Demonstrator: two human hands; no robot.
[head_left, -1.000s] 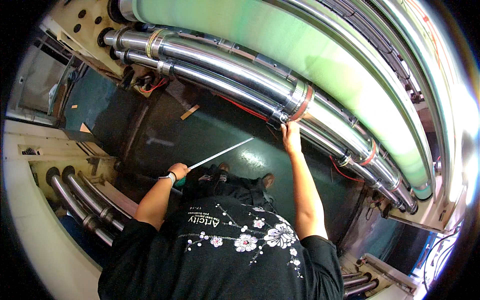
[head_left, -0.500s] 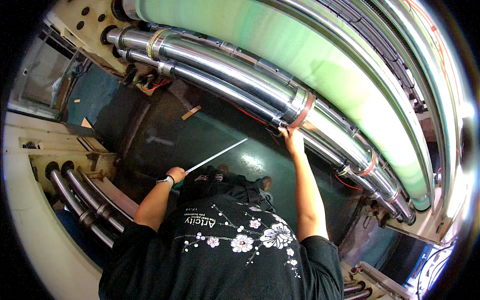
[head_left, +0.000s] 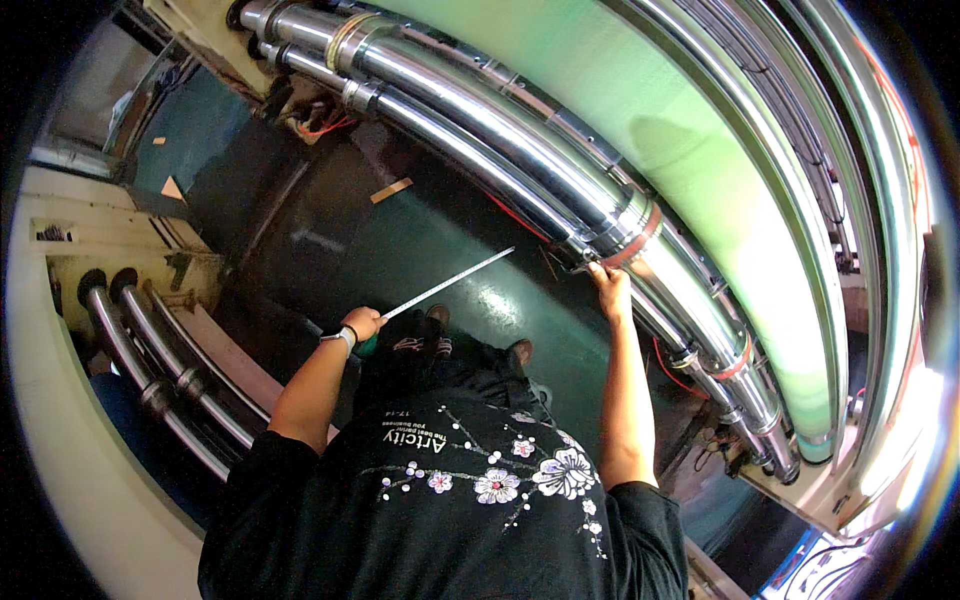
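Observation:
My left hand [head_left: 364,322], with a pale band at the wrist, is closed around a tape measure [head_left: 450,283]. Its whitish marked blade sticks out over the dark floor, toward the rollers, and its far end touches nothing that I can see. A bit of green shows under that hand. Up at the rollers, my right hand [head_left: 612,290] has its fingers bent against the underside, just below the red-banded collar [head_left: 636,240] of the thick chrome roller [head_left: 490,115]. What the fingertips grip there is hidden. Beside them ends a thinner chrome roller [head_left: 470,157].
A broad pale-green roller [head_left: 690,170] curves along the far side. Thin red tubing [head_left: 678,370] hangs below the chrome rollers. More steel rollers [head_left: 165,345] stand at the left by a cream machine frame [head_left: 120,215]. A tan strip [head_left: 391,190] lies on the floor.
The view has shifted, so the rollers sit farther right and lower. My left hand still holds the tape measure out, and my right hand stays at the collar.

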